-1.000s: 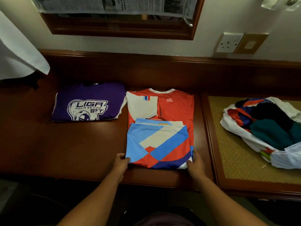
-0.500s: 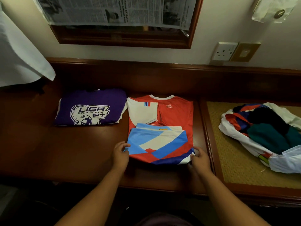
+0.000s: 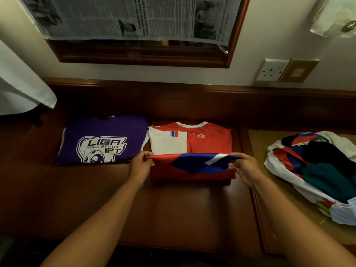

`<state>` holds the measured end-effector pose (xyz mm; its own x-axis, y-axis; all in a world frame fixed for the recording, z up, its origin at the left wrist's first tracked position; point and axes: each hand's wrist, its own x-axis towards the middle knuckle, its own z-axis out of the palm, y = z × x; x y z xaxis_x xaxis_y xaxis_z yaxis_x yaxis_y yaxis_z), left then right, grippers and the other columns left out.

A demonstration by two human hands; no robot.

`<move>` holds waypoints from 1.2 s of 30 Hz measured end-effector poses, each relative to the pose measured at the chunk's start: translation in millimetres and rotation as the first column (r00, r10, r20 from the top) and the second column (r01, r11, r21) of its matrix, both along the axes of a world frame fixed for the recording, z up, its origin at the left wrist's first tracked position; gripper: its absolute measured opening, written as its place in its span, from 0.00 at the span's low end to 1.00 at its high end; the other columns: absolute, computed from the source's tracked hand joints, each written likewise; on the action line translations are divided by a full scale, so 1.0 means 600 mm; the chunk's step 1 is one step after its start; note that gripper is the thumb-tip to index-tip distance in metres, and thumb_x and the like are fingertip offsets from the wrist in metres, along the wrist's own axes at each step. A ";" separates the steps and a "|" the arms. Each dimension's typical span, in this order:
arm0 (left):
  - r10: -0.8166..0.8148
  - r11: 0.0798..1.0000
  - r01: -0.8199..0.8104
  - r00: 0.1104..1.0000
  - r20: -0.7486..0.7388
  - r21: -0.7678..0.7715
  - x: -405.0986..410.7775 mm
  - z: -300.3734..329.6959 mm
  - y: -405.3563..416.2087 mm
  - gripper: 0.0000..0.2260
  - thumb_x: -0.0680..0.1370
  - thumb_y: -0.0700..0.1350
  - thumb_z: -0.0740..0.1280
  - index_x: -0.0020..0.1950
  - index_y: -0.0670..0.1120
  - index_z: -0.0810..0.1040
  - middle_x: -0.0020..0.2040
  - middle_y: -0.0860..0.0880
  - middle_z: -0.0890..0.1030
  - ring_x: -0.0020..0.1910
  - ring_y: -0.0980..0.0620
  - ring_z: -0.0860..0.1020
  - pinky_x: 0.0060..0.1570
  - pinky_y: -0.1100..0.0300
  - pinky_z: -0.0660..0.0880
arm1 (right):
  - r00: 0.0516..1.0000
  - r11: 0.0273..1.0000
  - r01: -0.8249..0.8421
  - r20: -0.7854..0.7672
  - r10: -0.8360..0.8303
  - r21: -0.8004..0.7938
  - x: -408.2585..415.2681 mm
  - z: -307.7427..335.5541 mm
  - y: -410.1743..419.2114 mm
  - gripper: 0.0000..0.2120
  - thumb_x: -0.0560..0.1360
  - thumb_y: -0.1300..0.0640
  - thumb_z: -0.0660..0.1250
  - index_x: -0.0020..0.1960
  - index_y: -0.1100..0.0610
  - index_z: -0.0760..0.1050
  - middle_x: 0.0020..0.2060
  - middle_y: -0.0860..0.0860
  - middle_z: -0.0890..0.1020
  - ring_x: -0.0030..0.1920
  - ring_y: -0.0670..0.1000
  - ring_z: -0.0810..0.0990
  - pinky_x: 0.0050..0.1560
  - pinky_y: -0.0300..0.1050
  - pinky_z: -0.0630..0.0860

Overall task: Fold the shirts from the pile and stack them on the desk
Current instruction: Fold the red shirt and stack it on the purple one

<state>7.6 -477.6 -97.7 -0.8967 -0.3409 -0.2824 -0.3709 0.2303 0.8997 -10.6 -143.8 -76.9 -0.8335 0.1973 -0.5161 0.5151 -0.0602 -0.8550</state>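
2 hands pinch jersey [image 3: 192, 170] hem | collar prob. faces wall

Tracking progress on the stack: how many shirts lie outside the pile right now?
2: the purple shirt lies folded at left; the red jersey is mid-fold at centre, gripped by the left hand and right hand. Others could hide underneath.

Two hands [image 3: 139, 167] [image 3: 245, 168]; two shirts [image 3: 102, 139] [image 3: 192, 139]; one pile [image 3: 316, 170]; one socket [image 3: 272, 69].

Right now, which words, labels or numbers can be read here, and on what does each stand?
"LIGA BOLA SEPAK IPT": white logo on the folded purple shirt.
Newspaper over the mirror: print too small to read.
Red and white shirt: only small emblems, no readable text.
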 end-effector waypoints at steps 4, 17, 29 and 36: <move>-0.018 0.999 0.017 0.999 -0.026 -0.045 -0.088 -0.009 -0.010 0.08 0.78 0.36 0.65 0.50 0.48 0.78 0.48 0.48 0.80 0.47 0.50 0.78 0.46 0.59 0.75 | 0.985 0.939 -0.142 -0.053 0.166 0.314 -0.070 -0.010 0.004 0.07 0.79 0.65 0.62 0.53 0.59 0.77 0.40 0.53 0.80 0.37 0.50 0.76 0.38 0.41 0.73; -0.016 0.999 0.015 1.000 0.004 0.036 -0.335 -0.085 -0.015 0.09 0.78 0.34 0.63 0.51 0.45 0.80 0.46 0.47 0.80 0.41 0.55 0.76 0.42 0.62 0.73 | 0.996 0.924 -0.088 0.029 0.083 0.372 -0.301 -0.103 -0.024 0.06 0.81 0.59 0.60 0.55 0.54 0.75 0.51 0.53 0.80 0.50 0.53 0.79 0.47 0.47 0.77; 0.001 0.999 0.003 0.995 0.099 -0.040 -0.416 -0.180 -0.026 0.07 0.77 0.36 0.65 0.52 0.45 0.79 0.45 0.43 0.81 0.44 0.47 0.79 0.50 0.50 0.76 | 0.991 0.899 -0.065 0.137 0.006 0.434 -0.384 -0.168 -0.051 0.13 0.80 0.65 0.60 0.63 0.65 0.74 0.55 0.58 0.78 0.56 0.57 0.77 0.52 0.46 0.71; -0.166 0.898 0.137 0.986 -0.034 -0.418 -0.345 -0.149 0.018 0.14 0.79 0.42 0.64 0.65 0.43 0.74 0.62 0.43 0.76 0.62 0.45 0.72 0.61 0.54 0.69 | 0.976 0.630 -0.142 0.003 0.218 0.763 -0.322 -0.180 -0.075 0.20 0.77 0.68 0.60 0.68 0.63 0.68 0.67 0.62 0.69 0.65 0.60 0.70 0.64 0.50 0.67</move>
<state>-199.7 -466.8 -187.2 -0.9585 -0.2725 -0.0834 -0.2443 0.6351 0.7328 -203.8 -188.9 -184.6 -0.9265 0.3277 -0.1849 0.3708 0.7115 -0.5970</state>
